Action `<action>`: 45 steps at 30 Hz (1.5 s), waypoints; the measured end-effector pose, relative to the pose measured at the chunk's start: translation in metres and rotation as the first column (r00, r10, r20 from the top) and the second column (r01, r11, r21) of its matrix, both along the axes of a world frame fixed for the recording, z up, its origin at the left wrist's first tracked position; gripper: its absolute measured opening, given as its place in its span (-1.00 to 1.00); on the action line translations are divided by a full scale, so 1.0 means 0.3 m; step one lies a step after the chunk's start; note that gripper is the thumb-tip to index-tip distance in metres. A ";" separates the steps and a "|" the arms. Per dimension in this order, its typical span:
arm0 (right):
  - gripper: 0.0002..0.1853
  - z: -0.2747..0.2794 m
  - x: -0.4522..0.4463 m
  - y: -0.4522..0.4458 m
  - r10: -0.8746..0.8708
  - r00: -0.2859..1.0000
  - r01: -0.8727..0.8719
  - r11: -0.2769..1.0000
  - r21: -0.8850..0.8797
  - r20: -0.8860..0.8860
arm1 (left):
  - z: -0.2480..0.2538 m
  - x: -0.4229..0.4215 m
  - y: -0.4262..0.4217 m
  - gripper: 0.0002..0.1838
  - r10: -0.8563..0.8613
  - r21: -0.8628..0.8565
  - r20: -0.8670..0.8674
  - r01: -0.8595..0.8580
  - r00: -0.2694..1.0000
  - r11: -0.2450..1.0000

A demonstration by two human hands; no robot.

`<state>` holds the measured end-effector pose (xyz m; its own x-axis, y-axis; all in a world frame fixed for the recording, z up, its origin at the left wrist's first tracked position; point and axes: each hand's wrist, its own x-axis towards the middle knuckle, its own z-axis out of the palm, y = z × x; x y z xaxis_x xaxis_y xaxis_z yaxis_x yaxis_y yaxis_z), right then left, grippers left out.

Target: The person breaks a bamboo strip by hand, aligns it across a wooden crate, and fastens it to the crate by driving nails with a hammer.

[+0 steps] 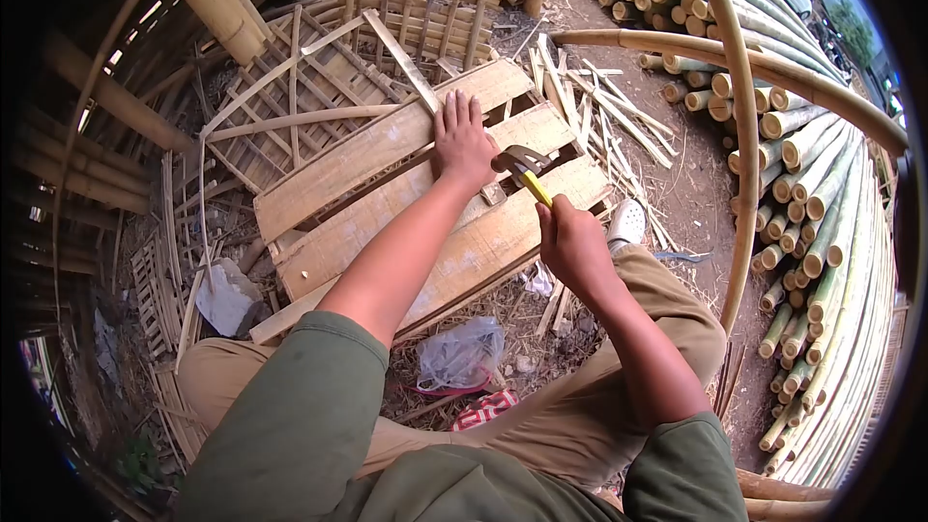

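Note:
A low wooden plank platform (372,169) stands in front of me, with gaps between its boards. A thin wooden strip (404,63) lies across the boards and reaches past the far edge. My left hand (464,143) rests on this strip, palm down with fingers stretched out, covering part of it. The strip's near end shows just below that hand. In my right hand (577,240) is a claw hammer (535,186), gripped by its yellow handle. The hammer's dark head is beside my left hand, above the boards; whether it touches anything there I cannot tell.
Stacked bamboo poles (802,174) fill the right side. A curved bamboo pole (742,135) rises nearby. Split bamboo strips (619,116) litter the ground beyond the platform. Bamboo lattice panels (309,87) lie at the far left. A clear plastic bag (462,353) sits between my legs.

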<state>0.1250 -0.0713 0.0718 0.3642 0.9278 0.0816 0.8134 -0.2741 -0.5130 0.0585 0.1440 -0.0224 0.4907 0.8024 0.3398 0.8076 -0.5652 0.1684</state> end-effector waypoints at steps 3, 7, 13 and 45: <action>-0.66 -0.001 -0.007 0.001 0.022 1.000 -0.023 1.000 0.012 0.003 | 0.013 -0.003 -0.015 -0.29 0.016 -0.002 -0.047 -0.016 0.999 1.000; -0.65 -0.051 0.007 -0.004 0.029 0.999 -0.027 0.997 -0.070 0.024 | 0.022 0.002 -0.008 -0.30 0.034 -0.052 -0.021 -0.035 0.999 0.998; -0.68 -0.032 -0.004 -0.005 -0.013 1.000 0.012 1.000 0.010 0.019 | 0.018 0.001 -0.005 -0.30 0.025 -0.030 -0.028 -0.026 0.999 0.999; -0.73 -0.267 0.027 0.246 -0.277 0.654 0.238 0.959 -0.156 -0.704 | 0.065 -0.172 0.091 -0.26 -0.125 -0.396 0.375 0.280 0.919 0.874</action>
<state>0.1331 0.0026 -0.0084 0.5176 0.7830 -0.3450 0.0979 -0.4548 -0.8852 0.0070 0.1713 -0.0028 0.5811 0.7997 0.1512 0.5364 -0.5161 0.6678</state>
